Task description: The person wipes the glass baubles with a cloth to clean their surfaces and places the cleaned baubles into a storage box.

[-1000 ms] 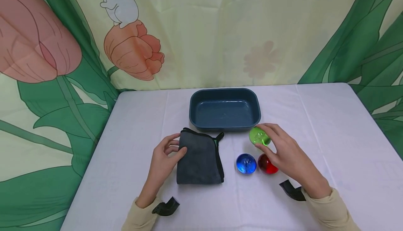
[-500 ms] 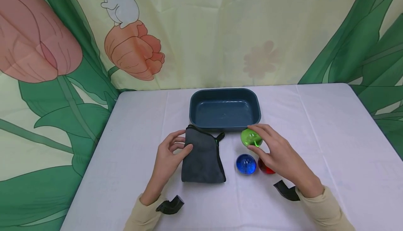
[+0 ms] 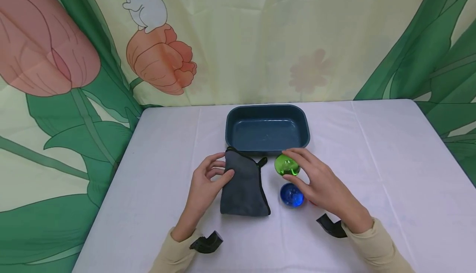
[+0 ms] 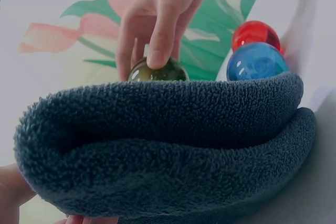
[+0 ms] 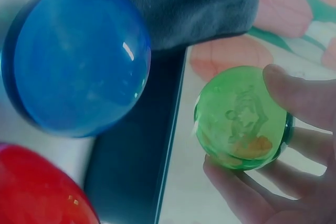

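Green ball (image 3: 285,165) pinched btwn thumb & fingers of R hand (image 3: 320,182), just R of frame ctr. L hand (image 3: 204,186) has its grip on L edge of folded dark-grey cloth (image 3: 244,188), mid-frame. Blue ball (image 3: 291,195) on white desk (image 3: 372,161), lower ctr; red ball (image 4: 255,34) near it, mostly hidden in head view. Dark-blue tray (image 3: 267,134) upper ctr.

Long beige sleeves, the left (image 3: 174,251) and the right (image 3: 377,244), crease softly and end at the wrists. Beside each cuff juts a smooth, bent black piece, blunt-ended at the left (image 3: 206,243) and likewise at the right (image 3: 332,226). The left hand (image 3: 205,184) and right hand (image 3: 317,178) are bare.
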A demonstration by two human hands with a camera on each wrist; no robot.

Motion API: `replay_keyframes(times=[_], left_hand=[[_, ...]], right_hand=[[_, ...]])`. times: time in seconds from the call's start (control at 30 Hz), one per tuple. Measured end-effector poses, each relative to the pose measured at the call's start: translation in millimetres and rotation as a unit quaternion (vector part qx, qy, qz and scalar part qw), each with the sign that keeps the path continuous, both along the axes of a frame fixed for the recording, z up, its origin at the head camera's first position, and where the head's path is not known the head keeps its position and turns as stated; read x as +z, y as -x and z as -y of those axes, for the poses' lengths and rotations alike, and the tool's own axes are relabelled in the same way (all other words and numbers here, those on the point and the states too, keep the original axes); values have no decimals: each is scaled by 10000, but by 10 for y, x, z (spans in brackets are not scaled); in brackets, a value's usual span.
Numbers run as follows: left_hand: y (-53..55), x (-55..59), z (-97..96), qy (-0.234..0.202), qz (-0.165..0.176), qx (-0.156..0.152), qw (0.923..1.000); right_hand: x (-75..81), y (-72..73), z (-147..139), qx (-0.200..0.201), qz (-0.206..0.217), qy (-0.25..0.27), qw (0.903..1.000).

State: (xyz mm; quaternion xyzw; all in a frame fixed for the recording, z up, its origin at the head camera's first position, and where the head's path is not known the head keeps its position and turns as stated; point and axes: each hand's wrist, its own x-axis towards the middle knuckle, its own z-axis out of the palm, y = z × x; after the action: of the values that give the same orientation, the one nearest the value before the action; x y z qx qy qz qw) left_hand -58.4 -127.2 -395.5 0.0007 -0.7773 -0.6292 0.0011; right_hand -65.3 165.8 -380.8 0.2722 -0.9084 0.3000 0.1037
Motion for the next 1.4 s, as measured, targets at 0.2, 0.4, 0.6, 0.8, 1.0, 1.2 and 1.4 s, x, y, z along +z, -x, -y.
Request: replay_keyframes(times=[0.2,0.4,0.6,0.8,1.0,1.2,1.4], left_hand=[[2,3,-33,-132,-31,-105,9999],[-5,19,-67,-128,-58,-97,9999],[15,30,-147,-132,-115,-92,9998],[17,40,-216,-139,-130,-349,9992],[4,60,-235,-125,-87,-751,9971],[10,56,-192,-598,8,-1216,9908],[13,45,-114,-1029,33,-1858,9772]], right_hand=[[-15,3,79,126,51,3,9999],[-9,8,197,395,158,62,9991],[-12,-3,271,518,304,103,9981],[-42,-2,319,623,333,150,9974],[-52,6,351,695,244,216,9971],[-25,9,348,715,265,269,9967],[-12,17,334,716,361,412,9959]])
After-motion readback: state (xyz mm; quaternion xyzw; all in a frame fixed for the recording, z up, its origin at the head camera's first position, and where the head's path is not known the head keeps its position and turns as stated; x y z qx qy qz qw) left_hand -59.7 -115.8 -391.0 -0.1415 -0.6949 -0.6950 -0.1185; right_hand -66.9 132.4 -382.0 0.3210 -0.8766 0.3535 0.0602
